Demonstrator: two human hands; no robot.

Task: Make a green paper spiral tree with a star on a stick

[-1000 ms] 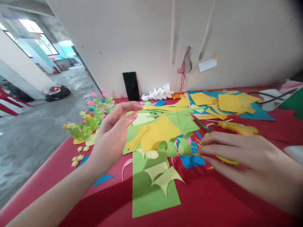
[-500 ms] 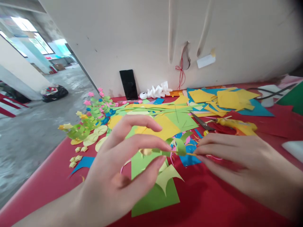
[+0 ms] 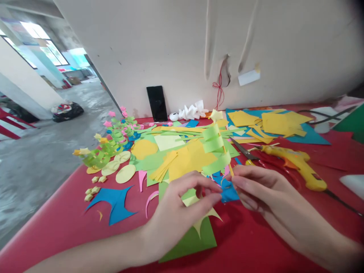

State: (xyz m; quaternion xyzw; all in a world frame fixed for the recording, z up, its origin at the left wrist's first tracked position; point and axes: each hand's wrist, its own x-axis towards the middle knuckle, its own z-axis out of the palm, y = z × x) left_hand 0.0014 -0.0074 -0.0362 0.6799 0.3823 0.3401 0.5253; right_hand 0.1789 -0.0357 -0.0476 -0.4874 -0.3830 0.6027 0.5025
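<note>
Right hand: I see my right hand (image 3: 264, 189) with fingers (image 3: 241, 181) pinched on the thin stick of a paper tree (image 3: 215, 148), held upright above the desk (image 3: 256, 242).
Left hand: my left hand (image 3: 182, 212) sits just beside it, fingers (image 3: 209, 199) curled near the stick's base; whether they grip it I cannot tell.
Paper tree: curled green strips, pale yellow star on top.
Desk: red, strewn with cut paper.
Nearby: yellow glue gun (image 3: 298, 165) and scissors (image 3: 244, 151) behind my right hand; green sheet (image 3: 187, 239) under my left.
</note>
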